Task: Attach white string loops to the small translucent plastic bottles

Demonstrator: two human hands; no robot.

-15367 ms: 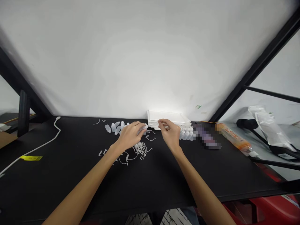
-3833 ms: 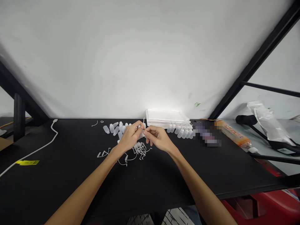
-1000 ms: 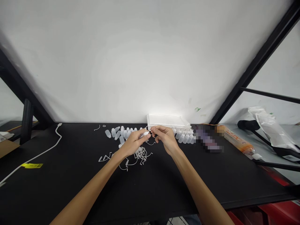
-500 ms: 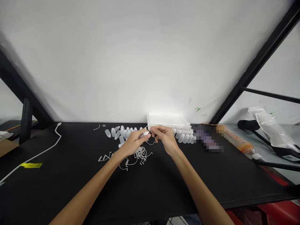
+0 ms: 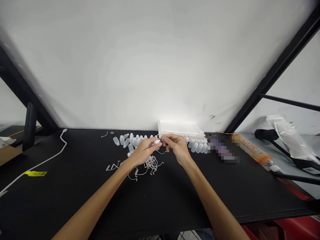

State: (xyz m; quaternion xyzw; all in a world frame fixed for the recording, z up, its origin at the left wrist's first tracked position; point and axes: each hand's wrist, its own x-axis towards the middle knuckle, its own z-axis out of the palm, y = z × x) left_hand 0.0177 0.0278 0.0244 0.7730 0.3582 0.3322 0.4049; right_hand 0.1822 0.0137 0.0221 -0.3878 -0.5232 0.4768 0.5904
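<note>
My left hand (image 5: 143, 152) and my right hand (image 5: 177, 146) meet in front of the table's back edge. Between their fingertips is a small white plastic bottle (image 5: 156, 142), mostly hidden, held by my left hand. My right fingers pinch a thin white plastic strip (image 5: 161, 141) at the bottle. Several translucent bottles (image 5: 132, 141) lie in a loose group left of my hands, and a tidier row (image 5: 198, 146) stands to the right. A tangle of white strips (image 5: 151, 163) lies just below my left hand.
A stack of white flat trays (image 5: 178, 128) sits at the back of the black table (image 5: 82, 200). Right of it are a pixelated object (image 5: 221, 150) and an orange tube (image 5: 252, 152). A white cable (image 5: 50, 161) with a yellow tag (image 5: 35, 173) runs along the left.
My hands have stayed together at the bottle, with only slight finger movement. The whole view has shifted slightly.
</note>
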